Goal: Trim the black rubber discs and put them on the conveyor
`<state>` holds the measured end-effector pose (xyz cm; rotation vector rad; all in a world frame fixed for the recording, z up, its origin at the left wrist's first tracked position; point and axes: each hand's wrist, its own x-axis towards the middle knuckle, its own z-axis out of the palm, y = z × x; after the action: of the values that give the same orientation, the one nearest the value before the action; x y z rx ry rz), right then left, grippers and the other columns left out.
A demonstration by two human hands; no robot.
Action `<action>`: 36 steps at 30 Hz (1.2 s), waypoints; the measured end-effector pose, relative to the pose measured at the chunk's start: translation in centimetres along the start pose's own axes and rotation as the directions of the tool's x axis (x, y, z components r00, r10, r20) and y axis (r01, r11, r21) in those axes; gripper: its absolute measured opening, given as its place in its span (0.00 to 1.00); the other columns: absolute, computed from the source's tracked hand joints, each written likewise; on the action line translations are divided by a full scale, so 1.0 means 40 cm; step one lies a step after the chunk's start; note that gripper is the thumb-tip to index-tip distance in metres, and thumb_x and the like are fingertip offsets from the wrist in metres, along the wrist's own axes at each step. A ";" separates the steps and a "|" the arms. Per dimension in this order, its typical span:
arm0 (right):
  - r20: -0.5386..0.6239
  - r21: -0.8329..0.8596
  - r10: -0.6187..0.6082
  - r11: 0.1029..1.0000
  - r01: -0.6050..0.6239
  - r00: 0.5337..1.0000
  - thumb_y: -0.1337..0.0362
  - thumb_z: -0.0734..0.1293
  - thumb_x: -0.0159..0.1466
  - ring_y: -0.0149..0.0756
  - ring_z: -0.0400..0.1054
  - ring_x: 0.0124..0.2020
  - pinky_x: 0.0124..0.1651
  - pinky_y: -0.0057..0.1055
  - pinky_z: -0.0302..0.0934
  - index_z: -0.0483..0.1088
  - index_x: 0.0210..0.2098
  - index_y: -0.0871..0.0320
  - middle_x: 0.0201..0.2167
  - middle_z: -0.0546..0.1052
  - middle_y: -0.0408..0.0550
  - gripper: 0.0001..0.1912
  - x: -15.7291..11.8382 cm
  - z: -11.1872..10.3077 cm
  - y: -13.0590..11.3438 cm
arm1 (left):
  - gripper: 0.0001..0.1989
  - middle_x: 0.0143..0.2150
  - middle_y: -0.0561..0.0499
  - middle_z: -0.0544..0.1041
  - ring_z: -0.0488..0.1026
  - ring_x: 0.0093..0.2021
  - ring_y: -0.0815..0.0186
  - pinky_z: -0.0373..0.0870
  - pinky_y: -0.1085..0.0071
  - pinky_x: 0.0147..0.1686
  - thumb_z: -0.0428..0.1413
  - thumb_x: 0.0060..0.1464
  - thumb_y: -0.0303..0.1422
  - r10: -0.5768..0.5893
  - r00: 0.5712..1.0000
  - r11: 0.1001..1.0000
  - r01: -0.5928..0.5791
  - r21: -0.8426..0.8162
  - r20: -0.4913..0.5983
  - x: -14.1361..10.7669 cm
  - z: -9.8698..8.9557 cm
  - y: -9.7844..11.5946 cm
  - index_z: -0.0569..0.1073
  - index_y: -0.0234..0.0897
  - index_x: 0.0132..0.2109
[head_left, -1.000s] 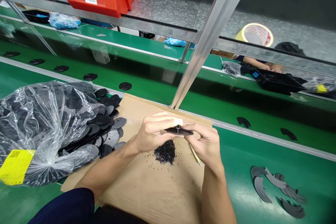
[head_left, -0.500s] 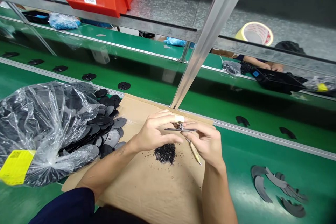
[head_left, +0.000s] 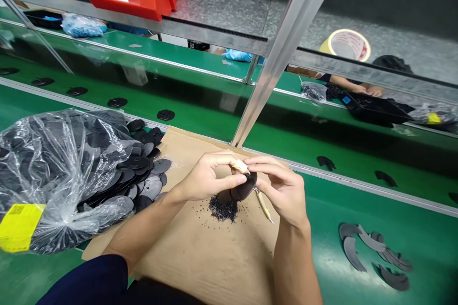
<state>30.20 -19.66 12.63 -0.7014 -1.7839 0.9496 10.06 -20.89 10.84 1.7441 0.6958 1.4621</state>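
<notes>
Over the brown cardboard sheet, my left hand [head_left: 205, 176] pinches the upper edge of a black plastic disc [head_left: 246, 189] between thumb and index finger. A pale cover [head_left: 239, 167] wraps that index fingertip. My right hand [head_left: 284, 190] grips the same disc from the right, its fingers closed against the edge. The disc is tilted, showing a dark face; small details where the fingertips meet are hidden. Below lies a heap of tiny black pieces [head_left: 223, 208]. A slim yellow-handled tool [head_left: 264, 206] with a pointed tip rests beside my right hand.
At left, a clear plastic bag [head_left: 67, 162] spills many black discs [head_left: 136, 164]. Grey curved pieces [head_left: 374, 250] lie on the green table at right. Behind runs a green belt [head_left: 200, 100] carrying spaced black parts. A metal post [head_left: 272, 57], red bin [head_left: 121, 0] and tape roll [head_left: 347, 45] stand beyond.
Between my hands the disc has turned from edge-on and level to tilted, with its face showing. My left thumb has closed onto it. Parts on the belt have shifted slightly left.
</notes>
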 end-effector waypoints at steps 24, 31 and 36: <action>-0.131 -0.208 -0.096 0.976 0.068 0.987 0.65 0.75 0.63 0.37 0.76 0.39 0.42 0.36 0.74 0.80 0.41 0.50 0.37 0.82 0.45 0.07 -0.005 0.023 -0.004 | 0.18 0.40 0.45 0.82 0.79 0.42 0.63 0.76 0.66 0.46 0.52 0.70 0.44 0.000 1.000 0.999 -0.001 -0.045 -0.025 0.005 0.010 -0.005 0.80 0.36 0.43; -0.174 -0.343 -0.144 0.936 0.077 0.974 0.61 0.74 0.64 0.35 0.72 0.32 0.36 0.35 0.71 0.78 0.36 0.52 0.31 0.79 0.44 0.02 -0.009 0.024 -0.036 | 0.21 0.50 0.44 0.83 0.81 0.50 0.59 0.78 0.63 0.53 0.63 0.61 0.47 -0.131 0.991 0.979 0.134 -0.152 0.026 0.000 0.018 -0.007 0.79 0.37 0.53; -0.034 -0.471 0.036 0.881 -0.048 0.999 0.52 0.69 0.68 0.41 0.76 0.43 0.45 0.41 0.74 0.76 0.51 0.53 0.44 0.80 0.51 0.16 -0.035 -0.034 0.012 | 0.21 0.47 0.43 0.84 0.81 0.48 0.58 0.78 0.63 0.51 0.63 0.59 0.47 -0.215 0.966 0.972 0.199 -0.122 -0.141 -0.012 -0.021 -0.019 0.79 0.34 0.48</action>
<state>32.01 -20.12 11.89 -1.0553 -2.0061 0.5233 9.17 -20.67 10.00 1.4428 0.8379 1.4695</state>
